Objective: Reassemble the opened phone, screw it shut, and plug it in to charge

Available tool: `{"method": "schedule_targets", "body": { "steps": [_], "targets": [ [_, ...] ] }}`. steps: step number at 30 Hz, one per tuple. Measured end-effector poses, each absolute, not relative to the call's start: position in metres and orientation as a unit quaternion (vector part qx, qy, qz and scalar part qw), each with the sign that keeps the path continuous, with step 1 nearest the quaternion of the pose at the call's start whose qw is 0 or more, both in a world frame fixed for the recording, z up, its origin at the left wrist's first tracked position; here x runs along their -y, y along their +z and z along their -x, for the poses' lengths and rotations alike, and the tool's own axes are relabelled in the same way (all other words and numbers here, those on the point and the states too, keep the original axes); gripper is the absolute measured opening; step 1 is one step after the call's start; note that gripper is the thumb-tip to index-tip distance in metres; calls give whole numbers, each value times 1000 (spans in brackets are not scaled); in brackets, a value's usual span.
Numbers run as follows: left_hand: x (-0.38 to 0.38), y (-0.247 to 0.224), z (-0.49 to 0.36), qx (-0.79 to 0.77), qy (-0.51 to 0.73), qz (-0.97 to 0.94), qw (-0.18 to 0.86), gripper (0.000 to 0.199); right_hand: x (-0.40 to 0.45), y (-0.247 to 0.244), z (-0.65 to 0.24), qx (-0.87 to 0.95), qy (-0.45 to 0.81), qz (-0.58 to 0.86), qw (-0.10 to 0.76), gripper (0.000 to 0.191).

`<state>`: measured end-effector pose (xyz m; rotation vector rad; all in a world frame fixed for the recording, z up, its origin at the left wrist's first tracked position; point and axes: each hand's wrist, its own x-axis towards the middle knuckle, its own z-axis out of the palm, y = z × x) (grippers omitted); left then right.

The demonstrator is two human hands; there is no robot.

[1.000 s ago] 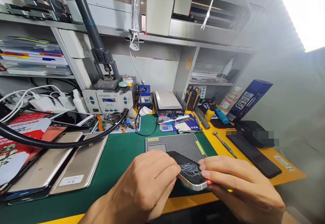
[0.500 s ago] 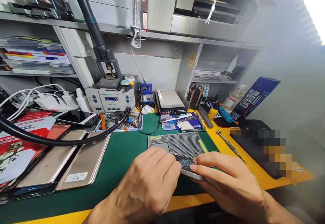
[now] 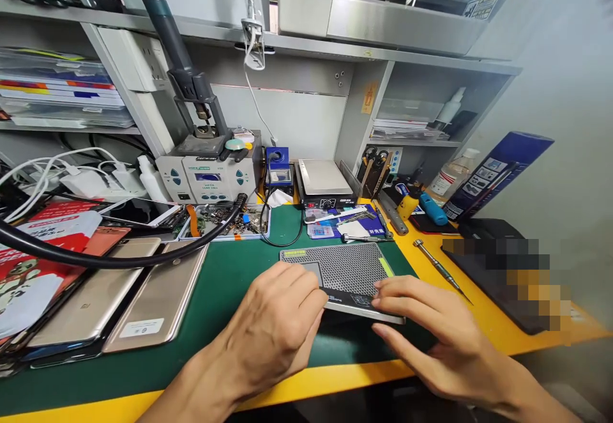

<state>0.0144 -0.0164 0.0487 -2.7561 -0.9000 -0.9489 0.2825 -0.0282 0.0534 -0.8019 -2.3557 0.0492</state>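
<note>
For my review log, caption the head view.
Left hand holding a dark phone, right hand at its right end, green mat below.

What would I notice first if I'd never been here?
Probably the dark phone with white lines, low in the middle between the left hand and right hand. Then the thick black hose curving across the left side, and the red-and-white sheet partly behind it.

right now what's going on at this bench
The left hand grips a black phone by its left end. The right hand is at the other end, fingers and thumb spread apart. Just beyond the phone is a grey mat; a screwdriver lies off to the right.
</note>
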Motion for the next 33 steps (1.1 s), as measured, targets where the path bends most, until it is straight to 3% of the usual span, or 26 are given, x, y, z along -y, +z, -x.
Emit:
{"method": "schedule_targets", "body": {
  "steps": [5, 14, 23, 26, 30, 33],
  "targets": [
    [16, 53, -23, 291, -303, 906, 49, 17, 21, 53, -261, 910, -43, 284, 298, 14],
    [19, 38, 7, 328, -368, 867, -75, 12, 15, 49, -258, 918, -49, 233, 318, 15],
    [32, 70, -9, 277, -371, 886, -25, 13, 26, 71, -242, 920, -61, 233, 310, 17],
    [36, 79, -12, 268, -396, 878, -18, 15, 26, 77, -241, 917, -39, 205, 340, 16],
    [34, 77, -6, 289, -444, 843, -90, 25, 24, 81, -248, 895, 20, 201, 398, 23],
    [31, 70, -4, 269, -467, 832, -131, 22, 24, 79, -253, 880, 56, 200, 427, 32]
  ]
}}
